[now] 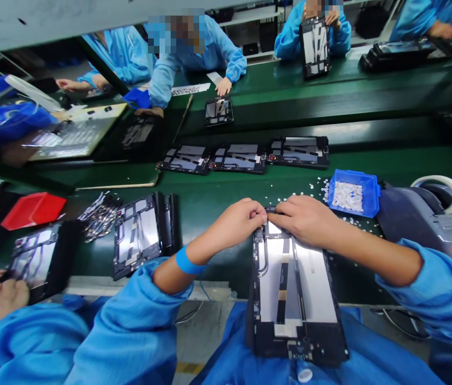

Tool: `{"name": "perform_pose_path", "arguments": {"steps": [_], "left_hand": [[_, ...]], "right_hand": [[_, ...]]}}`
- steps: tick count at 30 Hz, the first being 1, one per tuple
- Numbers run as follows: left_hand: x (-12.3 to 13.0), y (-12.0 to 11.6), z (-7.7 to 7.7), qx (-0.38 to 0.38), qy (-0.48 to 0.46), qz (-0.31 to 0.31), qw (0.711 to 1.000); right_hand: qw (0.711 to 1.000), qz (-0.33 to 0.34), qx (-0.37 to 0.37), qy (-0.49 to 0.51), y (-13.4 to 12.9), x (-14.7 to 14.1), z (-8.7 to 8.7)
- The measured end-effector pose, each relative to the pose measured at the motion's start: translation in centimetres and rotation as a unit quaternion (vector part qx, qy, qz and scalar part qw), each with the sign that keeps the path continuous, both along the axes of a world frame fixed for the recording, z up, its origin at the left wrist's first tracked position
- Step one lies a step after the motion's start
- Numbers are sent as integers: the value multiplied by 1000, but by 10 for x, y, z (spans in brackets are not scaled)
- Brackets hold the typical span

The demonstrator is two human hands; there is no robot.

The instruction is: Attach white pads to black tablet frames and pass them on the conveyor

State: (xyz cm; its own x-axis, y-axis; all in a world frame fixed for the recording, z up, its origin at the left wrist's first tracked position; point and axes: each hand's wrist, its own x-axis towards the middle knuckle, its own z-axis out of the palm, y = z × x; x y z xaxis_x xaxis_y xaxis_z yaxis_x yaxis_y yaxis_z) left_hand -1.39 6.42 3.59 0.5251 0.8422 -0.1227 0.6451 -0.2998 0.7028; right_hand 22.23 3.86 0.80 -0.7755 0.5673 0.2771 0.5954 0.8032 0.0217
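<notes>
An opened tablet (314,278) with bright silvery battery panels and dark flat cables leans in front of me, its upper end at the belt's edge and its lower end over my lap. My left hand (242,219), with a blue band at the wrist, is closed in a pinch at the tablet's top left corner. What lies between those fingertips is too small to make out. Over the top edge curls my right hand (306,219), fingers together on the tablet, their tips close to the left fingertips. The right thumb is mostly hidden.
Small white pieces fill a blue bin (374,195) and lie scattered nearby. Right of it stands a grey tape dispenser (410,214). Several opened tablets (238,158) lie on the green belt. Stacked tablets (138,235), loose strips (101,214), a red bin (33,210) and a co-worker's hands (4,299) are left.
</notes>
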Motion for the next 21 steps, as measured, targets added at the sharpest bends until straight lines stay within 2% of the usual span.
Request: {"name": "perform_pose_path", "arguments": {"steps": [10, 21], "left_hand": [[5, -11, 1, 69, 40, 10, 997], [9, -15, -1, 84, 56, 23, 995]], "right_hand": [[1000, 8, 2, 7, 0, -1, -1], [1000, 12, -5, 19, 0, -2, -1]]}}
